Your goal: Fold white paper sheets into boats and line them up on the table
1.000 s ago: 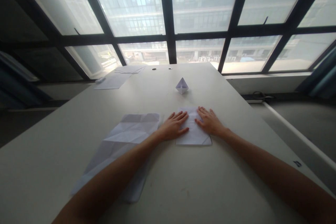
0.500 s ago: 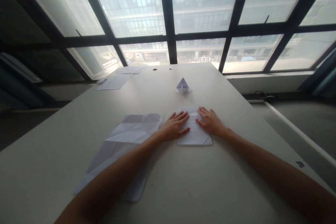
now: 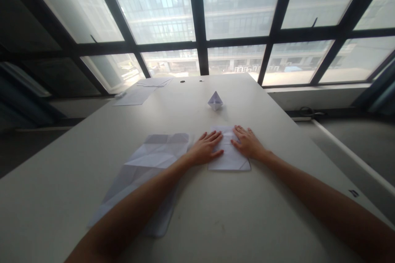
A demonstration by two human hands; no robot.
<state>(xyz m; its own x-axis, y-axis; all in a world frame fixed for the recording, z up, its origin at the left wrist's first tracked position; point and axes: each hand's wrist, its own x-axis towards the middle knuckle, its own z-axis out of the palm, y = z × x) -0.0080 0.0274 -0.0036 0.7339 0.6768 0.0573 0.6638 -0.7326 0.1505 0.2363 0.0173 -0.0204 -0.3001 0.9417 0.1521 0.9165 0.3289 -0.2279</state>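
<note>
A folded white sheet of paper [image 3: 228,157] lies on the pale table [image 3: 262,209] in front of me. My left hand [image 3: 204,148] rests flat on its left edge with the fingers stretched out. On the sheet's right part my right hand [image 3: 247,142] lies flat too, fingers spread. Both hands press on the paper and hold nothing. Beyond them stands a small folded paper boat [image 3: 215,100].
A larger creased sheet [image 3: 145,172] lies under my left forearm. More loose sheets [image 3: 135,95] lie at the table's far left corner. Two dark round holes [image 3: 191,81] sit near the far edge. Large windows rise behind; the table's right edge drops to the floor.
</note>
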